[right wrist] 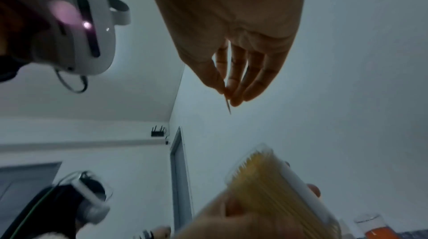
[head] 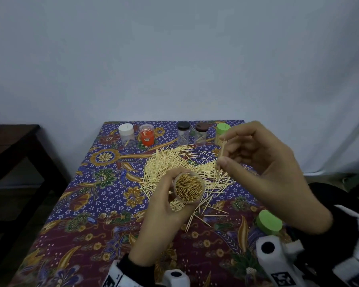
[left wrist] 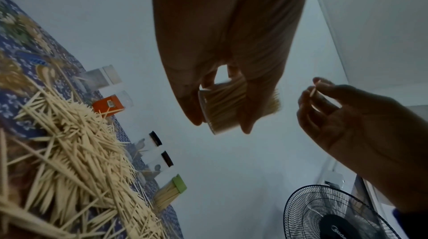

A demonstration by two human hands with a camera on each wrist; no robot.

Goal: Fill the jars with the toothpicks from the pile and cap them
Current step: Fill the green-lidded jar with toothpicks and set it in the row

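My left hand [head: 170, 206] grips an open clear jar [head: 189, 188] packed with upright toothpicks, held above the table; the same jar [left wrist: 220, 107] shows tilted in the left wrist view and the jar [right wrist: 277, 184] low in the right wrist view. My right hand [head: 263, 162] is raised to the right of the jar and pinches a single toothpick [head: 222, 154] between thumb and fingertips; that toothpick [right wrist: 228, 103] points away from the fingers. The loose pile of toothpicks [head: 184, 164] lies on the patterned tablecloth under and behind both hands. A green cap [head: 269, 221] lies at the near right.
Along the table's far edge stand a white-capped jar [head: 126, 132], an open orange jar [head: 147, 135], a black-capped jar [head: 183, 132], a brown-capped jar [head: 201, 133] and a green-capped jar [head: 221, 133] full of toothpicks. A dark side table [head: 13, 146] stands left. A fan [left wrist: 333, 215] stands right.
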